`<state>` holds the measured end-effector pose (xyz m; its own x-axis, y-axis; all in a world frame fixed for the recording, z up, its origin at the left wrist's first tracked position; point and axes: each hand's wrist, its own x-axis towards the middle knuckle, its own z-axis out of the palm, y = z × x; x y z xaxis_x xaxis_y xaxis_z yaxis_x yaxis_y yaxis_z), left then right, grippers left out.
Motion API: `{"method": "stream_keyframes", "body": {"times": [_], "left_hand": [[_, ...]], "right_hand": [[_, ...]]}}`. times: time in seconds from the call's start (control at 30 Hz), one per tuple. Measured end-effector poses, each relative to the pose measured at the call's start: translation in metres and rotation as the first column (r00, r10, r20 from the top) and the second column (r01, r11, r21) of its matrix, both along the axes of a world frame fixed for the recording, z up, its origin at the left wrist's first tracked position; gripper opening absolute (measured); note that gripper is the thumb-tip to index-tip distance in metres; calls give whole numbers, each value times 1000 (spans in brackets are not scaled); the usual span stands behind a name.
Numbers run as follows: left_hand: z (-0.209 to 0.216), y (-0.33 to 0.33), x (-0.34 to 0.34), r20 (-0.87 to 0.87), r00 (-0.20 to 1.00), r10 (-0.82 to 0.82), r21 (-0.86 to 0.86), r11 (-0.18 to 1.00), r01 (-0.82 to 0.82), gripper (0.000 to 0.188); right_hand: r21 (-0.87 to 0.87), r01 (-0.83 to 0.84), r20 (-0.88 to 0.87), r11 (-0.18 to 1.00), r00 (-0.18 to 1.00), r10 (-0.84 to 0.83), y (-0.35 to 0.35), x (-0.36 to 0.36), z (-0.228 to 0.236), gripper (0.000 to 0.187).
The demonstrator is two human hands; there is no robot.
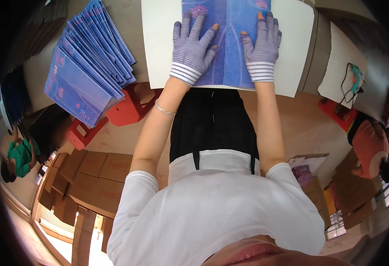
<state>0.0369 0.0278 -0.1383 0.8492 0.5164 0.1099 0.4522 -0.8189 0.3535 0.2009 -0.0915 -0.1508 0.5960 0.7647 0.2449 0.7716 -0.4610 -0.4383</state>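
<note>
A blue printed sheet [233,57] with a denim-like pattern and pink flowers lies on a large white sheet or board [157,48] in front of me. A vertical line, perhaps a crease, runs down its middle. My left hand [194,48], in a striped purple-grey glove with some bare fingertips, rests flat on the left part of the blue sheet, fingers spread. On the right part lies my right hand [261,48], gloved alike, palm down with its thumb apart. Neither hand grips anything. The far end of the sheet is cut off by the picture's upper edge.
Fanned blue printed pieces [81,86] overhang the table edge at left. Red stools [130,106] stand below. A teal corded tool [356,76] lies on a white board at right. Cardboard boxes [99,184] are stacked behind; people in green [21,156] and orange [369,139] sit either side.
</note>
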Motion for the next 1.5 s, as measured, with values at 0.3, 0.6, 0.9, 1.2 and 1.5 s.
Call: {"method": "stream_keyframes", "body": {"times": [0.3,0.6,0.9,1.2,1.5], "left_hand": [[-3,1,-2,-4,1000,12,1,1000,-12,56],[-4,1,-3,0,1000,0,6,1000,0,56],[-5,1,-3,7,1000,-1,4,1000,1,57],[-3,1,-3,9,1000,-6,-5,1000,6,57],[0,5,6,-130,991,-31,106,993,45,64]], "right_hand": [[-66,27,90,997,996,-21,3,-4,-8,67],[-89,32,137,996,990,-20,8,-7,-4,65],[-215,36,89,976,996,-18,16,-11,20,61],[-241,25,97,970,995,-2,16,-13,23,66],[-259,-122,104,958,983,153,22,-2,15,67]]}}
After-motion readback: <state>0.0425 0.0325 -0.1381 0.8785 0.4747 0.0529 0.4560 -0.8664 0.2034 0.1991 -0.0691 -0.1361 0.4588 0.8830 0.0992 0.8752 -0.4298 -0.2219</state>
